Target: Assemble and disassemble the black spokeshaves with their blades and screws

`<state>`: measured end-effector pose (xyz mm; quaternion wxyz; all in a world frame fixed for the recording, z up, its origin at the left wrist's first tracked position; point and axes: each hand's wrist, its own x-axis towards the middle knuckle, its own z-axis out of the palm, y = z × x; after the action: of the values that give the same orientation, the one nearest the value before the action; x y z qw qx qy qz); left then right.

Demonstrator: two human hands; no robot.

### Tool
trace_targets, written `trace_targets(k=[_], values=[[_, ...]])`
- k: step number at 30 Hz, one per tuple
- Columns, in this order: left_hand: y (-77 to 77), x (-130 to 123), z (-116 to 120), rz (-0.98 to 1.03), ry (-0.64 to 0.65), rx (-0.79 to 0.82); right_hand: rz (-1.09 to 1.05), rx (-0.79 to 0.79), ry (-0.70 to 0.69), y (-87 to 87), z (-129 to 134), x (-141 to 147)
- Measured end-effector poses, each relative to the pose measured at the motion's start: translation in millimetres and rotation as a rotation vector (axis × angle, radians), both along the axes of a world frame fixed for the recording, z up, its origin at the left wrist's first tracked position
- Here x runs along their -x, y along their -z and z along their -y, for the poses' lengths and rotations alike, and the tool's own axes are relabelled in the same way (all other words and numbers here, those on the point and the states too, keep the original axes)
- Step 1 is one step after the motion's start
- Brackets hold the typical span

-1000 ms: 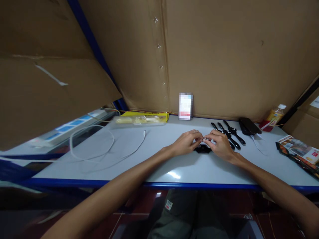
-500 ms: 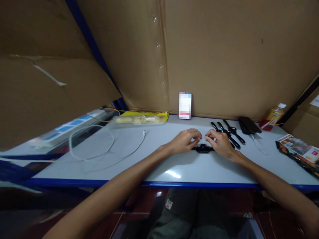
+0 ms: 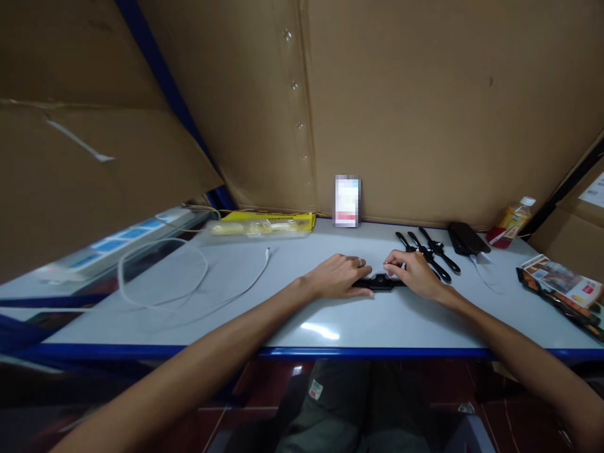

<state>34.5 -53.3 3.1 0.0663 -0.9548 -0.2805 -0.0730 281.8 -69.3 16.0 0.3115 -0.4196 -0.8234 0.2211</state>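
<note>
A long, narrow black part [image 3: 381, 281] lies on the table in front of me, wider in its middle, where a small round spot shows. Its two ends are partly hidden by my hands. My left hand [image 3: 337, 277] is closed over its left end, thumb along the near side and fingers on the far side. Just above the part's right half, my right hand [image 3: 413, 272] is closed in a pinch, thumb and forefinger together. Whatever sits between those fingertips is too small to name. Behind my right hand lie several slim black pieces with wider middles [image 3: 438, 248].
A lit phone [image 3: 346, 201] leans on the cardboard wall. Left are a white cable [image 3: 252, 283], a power strip [image 3: 113, 248] and a clear plastic case [image 3: 259, 228] on yellow packaging. Right are a black device [image 3: 469, 238], a bottle [image 3: 510, 223] and printed packets [image 3: 561, 280].
My left hand has come down from a pinch above the black part onto its left end. My right hand stays pinched near the middle. The view has shifted slightly.
</note>
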Motion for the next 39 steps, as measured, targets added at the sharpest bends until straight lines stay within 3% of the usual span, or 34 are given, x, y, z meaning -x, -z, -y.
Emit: trace_targets(k=[9,22,30,34,39], values=[[9.9,-15.5,7.4,0.183,-0.063,0.107,0.045,-0.027,0.003,-5.5,4.9,3.7],[9.7,-14.7,5.0,0.179,-0.050,0.161,0.115,-0.099,-0.038,-1.0,8.6,9.6],[10.3,-15.3,2.9,0.209,-0.045,0.183,0.247,-0.279,-0.055,10.9,4.0,10.6],[11.3,-16.8,1.7,0.253,-0.069,0.209,0.233,-0.207,-0.026,9.8,1.4,13.0],[12.6,-17.7,1.1,0.256,-0.128,0.245,0.047,0.034,0.032,10.3,-6.5,13.6]])
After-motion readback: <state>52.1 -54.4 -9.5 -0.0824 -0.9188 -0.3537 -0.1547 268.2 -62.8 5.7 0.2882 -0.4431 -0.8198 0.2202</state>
